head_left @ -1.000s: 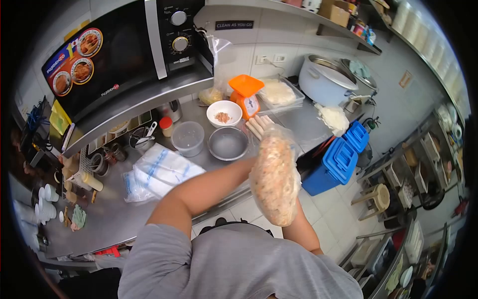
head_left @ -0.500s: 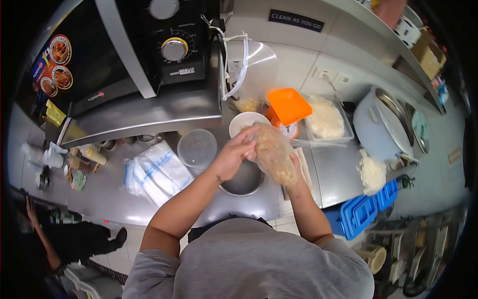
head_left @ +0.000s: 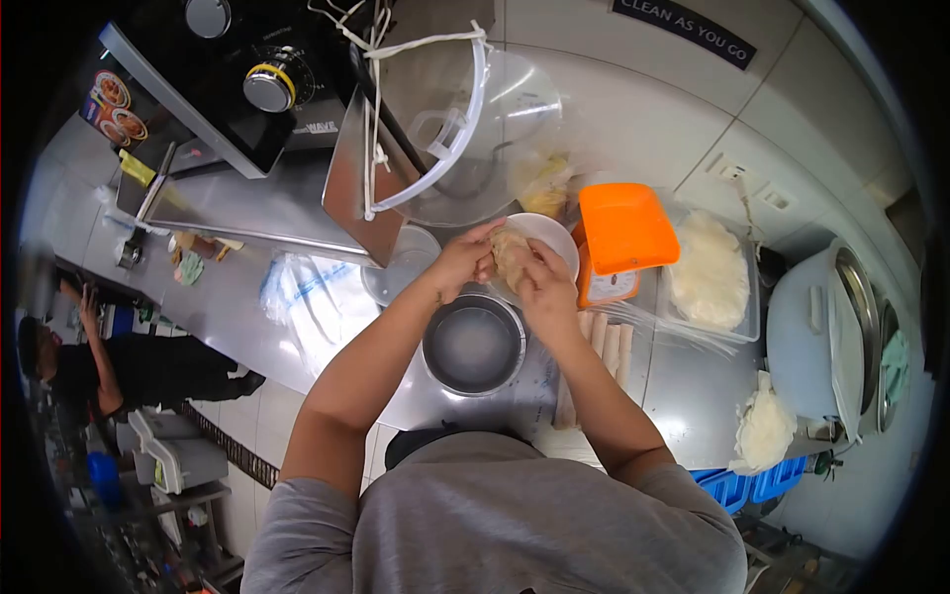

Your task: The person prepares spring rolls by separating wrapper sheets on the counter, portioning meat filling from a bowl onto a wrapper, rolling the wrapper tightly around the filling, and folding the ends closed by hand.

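1. Your left hand (head_left: pixel 463 265) and right hand (head_left: pixel 548 291) pinched the bag (head_left: pixel 511 259) between their fingers, one per side, probably to steady soft contents.
2. It overlapped the white bowl (head_left: pixel 560 238), just beyond the metal bowl (head_left: pixel 473 346).

The person wears a plain grey shirt (head_left: pixel 544 515), its loose cloth creased in places. The left sleeve (head_left: pixel 302 530) and right sleeve (head_left: pixel 693 520) are short, leaving the forearms, left hand (head_left: pixel 463 265) and right hand (head_left: pixel 547 287) bare. Dark cloth (head_left: pixel 421 445) shows beyond the shirt's front.
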`<state>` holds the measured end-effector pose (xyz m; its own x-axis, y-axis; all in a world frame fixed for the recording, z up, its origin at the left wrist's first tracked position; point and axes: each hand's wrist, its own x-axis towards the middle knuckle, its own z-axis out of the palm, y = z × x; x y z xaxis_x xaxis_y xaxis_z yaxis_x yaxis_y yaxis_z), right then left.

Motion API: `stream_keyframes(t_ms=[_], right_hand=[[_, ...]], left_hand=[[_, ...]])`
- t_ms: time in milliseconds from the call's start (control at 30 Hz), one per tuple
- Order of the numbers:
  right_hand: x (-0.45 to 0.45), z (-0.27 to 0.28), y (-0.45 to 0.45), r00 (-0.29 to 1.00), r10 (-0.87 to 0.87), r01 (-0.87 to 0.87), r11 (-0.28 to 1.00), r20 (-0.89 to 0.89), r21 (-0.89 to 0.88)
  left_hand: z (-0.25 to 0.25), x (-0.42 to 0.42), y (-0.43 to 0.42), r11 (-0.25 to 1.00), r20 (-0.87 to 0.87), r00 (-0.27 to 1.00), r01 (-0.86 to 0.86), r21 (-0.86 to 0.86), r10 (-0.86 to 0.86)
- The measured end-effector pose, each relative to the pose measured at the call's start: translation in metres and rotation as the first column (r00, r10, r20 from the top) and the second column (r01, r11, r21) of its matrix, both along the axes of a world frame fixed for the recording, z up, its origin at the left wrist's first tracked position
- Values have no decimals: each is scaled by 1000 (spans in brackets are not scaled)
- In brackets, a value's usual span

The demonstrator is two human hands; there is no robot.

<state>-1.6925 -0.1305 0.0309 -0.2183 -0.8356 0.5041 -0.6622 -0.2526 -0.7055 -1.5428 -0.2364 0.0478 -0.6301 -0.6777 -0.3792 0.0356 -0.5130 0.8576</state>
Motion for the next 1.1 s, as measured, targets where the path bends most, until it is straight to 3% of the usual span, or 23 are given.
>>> stream_keyframes(t_ms=[100,200,300,333,400,500,567,633,700,767,900,1000,1100], right_hand=[[0,-15,-36,965,80,-75,997,-249,30],[-25,-26,-61,972,232,-193,864,-27,464],[-51,-49,-62,968,125,-212,869,217,447],[-52,-21,-49,895,110,-291,879,433,378],[-43,62,-2,600,85,-396,895,795,203],[-44,69,17,902,264,-325,936,341,136],[-45,69,-4,957,76,-119,983,279,142],[-45,80,-17,982,-37,43,999,187,-24],[-46,98,-25,993,-81,106,930,84,-352],[-58,90,-24,976,-166,205,915,139,-348],[-34,121,-20,911,-232,330,906,342,-264],[-36,118,-25,917,-387,394,844,95,-364],[-52,124,-17,818,-160,348,902,552,-254]], left_hand=[[6,-12,4,993,116,992,-28,-112,41],[8,-36,-3,967,45,999,-5,-256,17],[53,-72,11,916,-106,994,-67,-396,27],[72,-76,19,903,-133,990,-95,-418,43],[108,-74,34,894,-198,978,-140,-425,60],[150,-69,54,878,-317,948,-135,-460,-20],[161,-70,70,823,-372,912,-74,-563,-172],[166,-64,89,739,-381,921,-196,-644,-87],[168,-48,99,639,-346,938,-261,-724,-10],[162,-8,107,563,-234,971,-219,-797,46],[122,50,124,681,-157,985,-165,-713,74],[81,84,142,760,-48,995,-98,-643,87],[52,125,157,782,118,992,45,-621,37]])
